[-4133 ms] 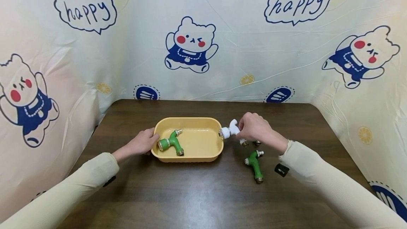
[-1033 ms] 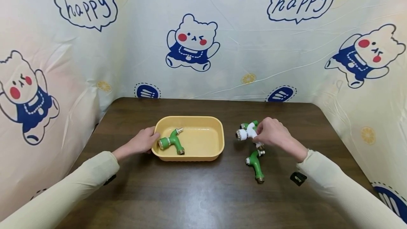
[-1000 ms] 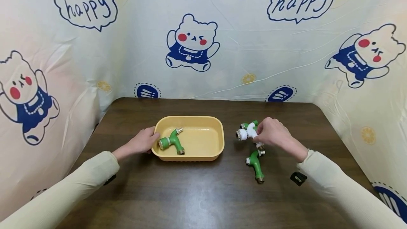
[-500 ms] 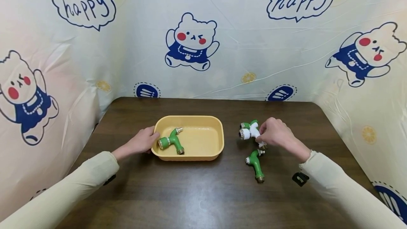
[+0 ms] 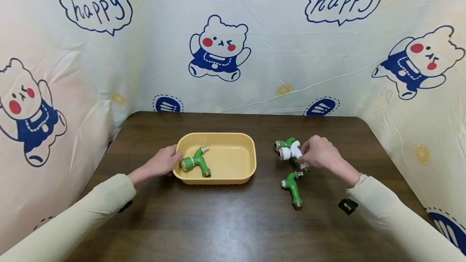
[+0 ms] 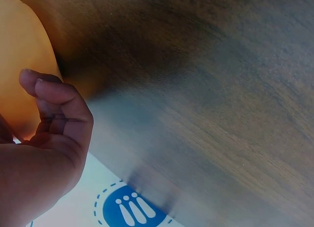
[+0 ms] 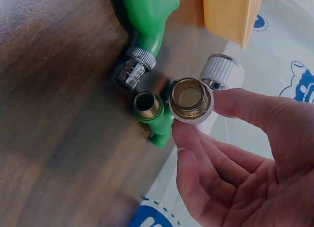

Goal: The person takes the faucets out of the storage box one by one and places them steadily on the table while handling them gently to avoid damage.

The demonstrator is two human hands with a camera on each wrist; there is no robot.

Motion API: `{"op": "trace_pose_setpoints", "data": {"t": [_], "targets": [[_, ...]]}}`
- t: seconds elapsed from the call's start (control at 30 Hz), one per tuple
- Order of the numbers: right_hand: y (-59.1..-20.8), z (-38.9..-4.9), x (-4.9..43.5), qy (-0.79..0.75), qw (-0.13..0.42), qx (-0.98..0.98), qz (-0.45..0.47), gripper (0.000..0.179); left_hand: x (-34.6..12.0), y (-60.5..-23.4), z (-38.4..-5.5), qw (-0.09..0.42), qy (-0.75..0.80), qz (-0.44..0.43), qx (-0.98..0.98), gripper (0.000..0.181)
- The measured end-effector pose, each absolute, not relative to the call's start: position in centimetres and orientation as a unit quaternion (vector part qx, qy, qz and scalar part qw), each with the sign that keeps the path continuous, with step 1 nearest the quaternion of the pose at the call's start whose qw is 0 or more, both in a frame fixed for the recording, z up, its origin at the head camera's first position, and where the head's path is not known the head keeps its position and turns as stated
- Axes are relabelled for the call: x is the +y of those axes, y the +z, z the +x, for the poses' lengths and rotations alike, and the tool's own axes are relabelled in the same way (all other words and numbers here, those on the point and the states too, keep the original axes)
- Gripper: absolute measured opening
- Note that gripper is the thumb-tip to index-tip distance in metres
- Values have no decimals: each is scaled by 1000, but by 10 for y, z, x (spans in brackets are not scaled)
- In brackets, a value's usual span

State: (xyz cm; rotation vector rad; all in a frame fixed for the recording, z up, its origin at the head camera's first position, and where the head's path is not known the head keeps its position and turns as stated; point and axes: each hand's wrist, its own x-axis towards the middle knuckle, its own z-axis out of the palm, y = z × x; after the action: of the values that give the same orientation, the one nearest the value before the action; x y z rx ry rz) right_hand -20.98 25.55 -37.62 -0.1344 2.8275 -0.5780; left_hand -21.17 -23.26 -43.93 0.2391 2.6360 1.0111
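My left hand grips the left end of a yellow plastic basin; the left wrist view shows its curled fingers against the basin's wall. Inside the basin lies a green tap with metal ends. My right hand pinches a white tap between thumb and fingers, its brass threaded end facing the right wrist camera. Just behind the white tap is a second green tap, partly hidden. Nearer to me, a third green tap lies on the table.
All of this is on a dark brown wooden table. A pale curtain printed with bears and "happy" bubbles encloses the back and both sides.
My right hand has carried the white tap rightward from the basin's right rim to in front of the rear green tap, shifting slightly right in the last second. The left hand and basin stay put.
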Motion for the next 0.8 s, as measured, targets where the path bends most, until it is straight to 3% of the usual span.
{"op": "trace_pose_setpoints", "data": {"t": [0.8], "targets": [[-382,-212,269,-201,113,972,-52,15,-234,-440,-212,146,349,89,921,31]]}}
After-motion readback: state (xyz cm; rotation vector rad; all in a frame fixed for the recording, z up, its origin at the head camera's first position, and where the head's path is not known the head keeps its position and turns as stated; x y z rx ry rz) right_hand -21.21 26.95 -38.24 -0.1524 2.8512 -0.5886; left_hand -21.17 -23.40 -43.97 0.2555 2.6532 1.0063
